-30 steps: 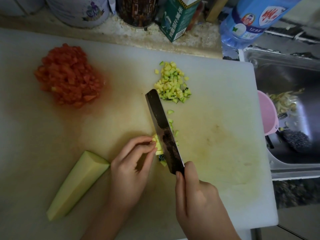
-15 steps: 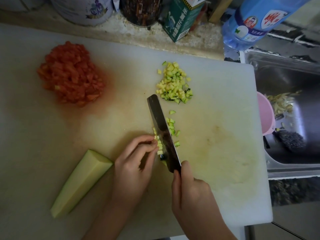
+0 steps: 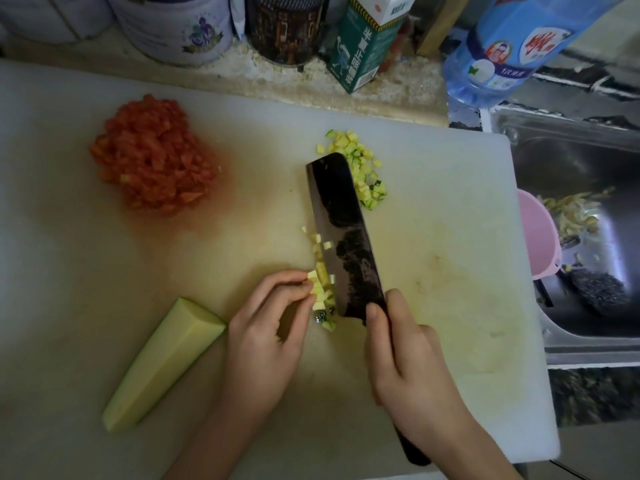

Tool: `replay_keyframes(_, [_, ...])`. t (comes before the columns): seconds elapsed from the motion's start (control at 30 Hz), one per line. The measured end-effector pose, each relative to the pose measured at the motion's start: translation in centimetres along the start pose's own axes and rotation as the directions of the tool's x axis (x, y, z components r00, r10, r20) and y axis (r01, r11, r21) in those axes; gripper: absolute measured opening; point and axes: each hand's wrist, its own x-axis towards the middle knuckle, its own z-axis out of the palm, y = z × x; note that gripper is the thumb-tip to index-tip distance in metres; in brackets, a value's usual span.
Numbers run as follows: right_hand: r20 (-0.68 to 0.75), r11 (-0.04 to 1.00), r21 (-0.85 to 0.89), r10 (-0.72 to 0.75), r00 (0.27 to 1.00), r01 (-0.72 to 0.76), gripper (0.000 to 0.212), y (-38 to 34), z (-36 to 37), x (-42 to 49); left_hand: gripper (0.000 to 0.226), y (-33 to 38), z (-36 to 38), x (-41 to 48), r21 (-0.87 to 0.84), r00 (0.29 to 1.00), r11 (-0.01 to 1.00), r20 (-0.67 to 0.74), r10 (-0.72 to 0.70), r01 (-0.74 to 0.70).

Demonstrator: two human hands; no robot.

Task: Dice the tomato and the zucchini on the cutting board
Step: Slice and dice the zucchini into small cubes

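A heap of diced tomato [image 3: 154, 174] lies at the far left of the white cutting board [image 3: 450, 271]. A pile of zucchini cubes [image 3: 363, 168] sits behind the dark cleaver [image 3: 343, 233], whose blade is tilted so its flat side faces up and covers part of that pile. My right hand [image 3: 405, 358] grips the cleaver's handle. My left hand [image 3: 266, 330] has curled fingertips against a small cluster of zucchini pieces [image 3: 320, 292] beside the blade. A long uncut zucchini wedge [image 3: 162, 362] lies at the near left.
Tins, a green carton [image 3: 363, 46] and a blue bottle [image 3: 512, 46] line the counter behind the board. On the right is a steel sink [image 3: 588, 188] with a pink bowl [image 3: 538, 237], vegetable scraps and a dark scrubber.
The cleaver has tilted from edge-down to its flat side up and shifted toward the far zucchini pile. More small cubes lie along the blade's left side.
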Motion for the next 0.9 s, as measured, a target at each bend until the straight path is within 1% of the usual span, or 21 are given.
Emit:
replay_keyframes(0.07, [-0.009,1.0,0.009,0.006,1.0,-0.006,0.021,0.1,-0.4,-1.1,0.012,-0.1,0.0,-0.1,0.004,1.0,1.0,-0.008,-0.001,0.001])
replay_keyframes(0.17, [0.007,1.0,-0.013,-0.017,1.0,0.017,0.017,0.4,-0.4,-2.1,0.015,0.0,-0.1,-0.3,-0.026,1.0,1.0,-0.006,-0.009,0.009])
replay_keyframes(0.5, [-0.015,0.986,-0.138,-0.094,0.995,0.091,0.018,0.6,0.7,-2.7,0.013,-0.5,0.0,-0.4,-0.09,1.0,0.996,-0.006,-0.017,0.016])
replay_keyframes(0.67, [-0.04,0.978,-0.175,-0.124,0.991,0.115,0.01,0.3,0.9,-2.8,0.014,-0.6,0.1,-0.3,-0.102,1.0,0.994,-0.01,-0.028,0.027])
replay_keyframes(0.77, [-0.025,0.965,-0.232,-0.128,0.991,0.119,0.013,0.4,1.3,-2.6,0.015,-0.6,0.0,-0.3,-0.089,1.0,0.996,-0.009,-0.027,0.027])
replay_keyframes(0.9, [-0.049,0.918,-0.381,-0.14,0.989,0.111,0.026,0.2,1.5,-2.5,0.017,-0.4,0.0,-0.3,-0.074,1.0,0.997,-0.012,-0.019,0.018])
